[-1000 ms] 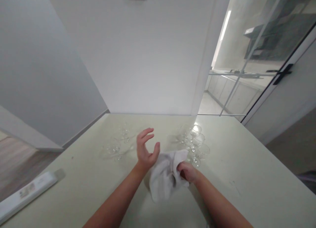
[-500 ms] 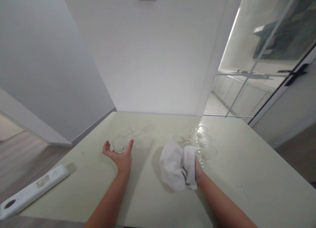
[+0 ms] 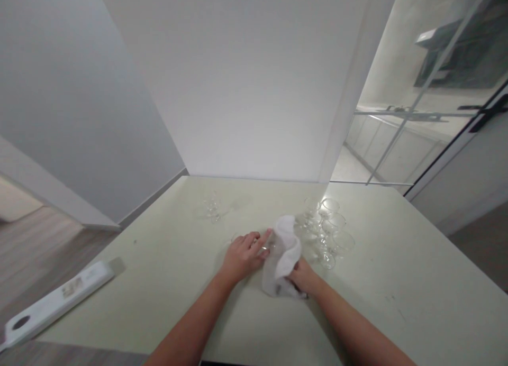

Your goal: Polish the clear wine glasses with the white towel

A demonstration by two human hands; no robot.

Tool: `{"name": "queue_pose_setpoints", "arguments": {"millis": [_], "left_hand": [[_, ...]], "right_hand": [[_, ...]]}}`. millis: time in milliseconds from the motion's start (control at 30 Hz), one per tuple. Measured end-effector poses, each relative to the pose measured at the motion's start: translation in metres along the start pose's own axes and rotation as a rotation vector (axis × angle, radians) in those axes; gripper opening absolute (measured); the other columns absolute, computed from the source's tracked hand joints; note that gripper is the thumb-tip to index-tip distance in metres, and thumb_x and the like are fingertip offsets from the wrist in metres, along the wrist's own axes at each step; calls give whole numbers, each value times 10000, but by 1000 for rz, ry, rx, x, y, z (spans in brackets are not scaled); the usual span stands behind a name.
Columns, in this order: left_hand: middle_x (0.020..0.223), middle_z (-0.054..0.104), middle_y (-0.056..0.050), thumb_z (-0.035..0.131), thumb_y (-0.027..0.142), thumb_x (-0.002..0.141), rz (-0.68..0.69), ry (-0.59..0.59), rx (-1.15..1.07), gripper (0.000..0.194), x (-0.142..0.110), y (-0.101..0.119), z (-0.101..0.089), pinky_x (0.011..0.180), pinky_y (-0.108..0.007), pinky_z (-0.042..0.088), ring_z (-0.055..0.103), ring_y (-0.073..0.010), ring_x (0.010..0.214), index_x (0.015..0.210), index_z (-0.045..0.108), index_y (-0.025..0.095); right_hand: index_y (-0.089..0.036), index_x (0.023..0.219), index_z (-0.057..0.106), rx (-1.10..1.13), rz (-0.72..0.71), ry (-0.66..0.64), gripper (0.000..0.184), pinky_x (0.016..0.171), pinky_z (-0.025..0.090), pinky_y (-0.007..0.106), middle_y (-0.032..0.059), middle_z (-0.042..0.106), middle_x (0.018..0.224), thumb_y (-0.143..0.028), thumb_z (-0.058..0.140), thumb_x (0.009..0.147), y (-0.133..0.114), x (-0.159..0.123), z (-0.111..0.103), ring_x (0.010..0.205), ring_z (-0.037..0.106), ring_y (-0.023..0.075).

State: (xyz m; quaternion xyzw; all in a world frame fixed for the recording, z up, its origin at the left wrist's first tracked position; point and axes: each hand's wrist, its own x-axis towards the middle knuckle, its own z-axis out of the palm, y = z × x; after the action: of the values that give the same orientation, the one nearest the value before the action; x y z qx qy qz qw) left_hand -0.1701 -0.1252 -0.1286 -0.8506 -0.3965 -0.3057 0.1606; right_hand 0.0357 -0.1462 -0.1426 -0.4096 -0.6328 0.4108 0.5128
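Observation:
My left hand (image 3: 244, 257) is closed around a clear stemmed glass (image 3: 265, 247), which lies sideways in it. Only bits of the glass show between and beyond the fingers. Its stem end points at the white cloth (image 3: 282, 257), close to or touching it. With fingers tucked into the cloth's folds, my right hand (image 3: 304, 277) grips it from the right side. Another clear glass (image 3: 213, 207) stands alone farther back on the left. Just right of the cloth, several clear stemmed glasses (image 3: 333, 223) stand clustered.
All of this is on a pale green table (image 3: 166, 281) against a white wall (image 3: 254, 91). A white power strip (image 3: 59, 302) lies across the table's left front edge. A glass-paned door (image 3: 397, 133) with a black handle is at the right.
My left hand has closed on the glass at the left and carried it rightward to the cloth, tipping it over. The cloth has shifted slightly and looks narrower. My view has shifted a little.

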Motion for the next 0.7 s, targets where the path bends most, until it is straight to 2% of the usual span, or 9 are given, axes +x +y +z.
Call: {"name": "queue_pose_setpoints", "arguments": {"millis": [33,133,200,267,333,400,500,633,700], "left_hand": [[1026,681,-99,556,289,932,56,-47,2,479,2,6,0,730,-299,486,644,-183,830,1400,482,217],[1076,693,-124,488,251,956,139,-73,-39,453,8,13,-2,793,-333,478,653,-200,916,1400,469,165],[1085,700,-133,517,298,937,148,-12,-72,436,9,11,-5,846,-368,466,650,-222,961,1348,506,153],[1079,702,-136,584,351,891,132,85,-119,408,7,7,-8,878,-390,457,644,-243,996,1251,560,161],[971,706,-116,612,339,862,76,150,-206,290,3,4,-8,811,-352,471,649,-221,911,1097,599,169],[770,658,-55,572,285,876,-41,128,-337,117,-2,3,-5,660,-279,448,609,-159,704,919,586,177],[574,487,33,481,292,918,-299,-16,-554,192,-7,2,2,520,-236,335,447,-105,502,758,507,190],[555,415,44,411,418,937,-631,-130,-808,351,-1,-2,11,529,-235,308,401,-110,526,668,434,194],[564,413,40,405,467,923,-718,-202,-934,392,2,-3,13,531,-237,309,397,-114,540,641,416,195]], "right_hand": [[-56,1194,640,8,-12,-31,601,842,559,270,107,742,1101,-383,732,698,1,0,1,915,701,175],[-176,1283,584,41,4,-76,730,995,490,356,82,687,1227,-187,818,592,7,0,0,1094,643,237],[-204,1258,579,108,92,-23,683,979,494,377,70,686,1198,-230,807,614,14,0,-3,1062,640,248],[-205,1179,606,224,207,50,526,920,519,386,65,704,1121,-359,750,697,20,1,-7,997,649,251],[-200,1063,645,308,294,86,387,882,528,390,71,717,1052,-475,640,789,25,1,-10,971,652,256],[-200,970,665,290,328,79,358,872,527,393,78,727,1001,-514,601,811,26,2,-11,957,654,259],[-204,991,659,133,290,49,365,862,530,396,71,729,982,-428,731,712,23,1,-11,914,660,255],[-203,1218,583,-58,19,-52,649,931,507,419,94,674,1137,-286,815,617,13,-2,-9,1014,637,274],[-209,1253,575,-139,-147,-81,673,1010,461,429,117,612,1244,-253,812,624,6,-3,-10,1134,585,296]]}}
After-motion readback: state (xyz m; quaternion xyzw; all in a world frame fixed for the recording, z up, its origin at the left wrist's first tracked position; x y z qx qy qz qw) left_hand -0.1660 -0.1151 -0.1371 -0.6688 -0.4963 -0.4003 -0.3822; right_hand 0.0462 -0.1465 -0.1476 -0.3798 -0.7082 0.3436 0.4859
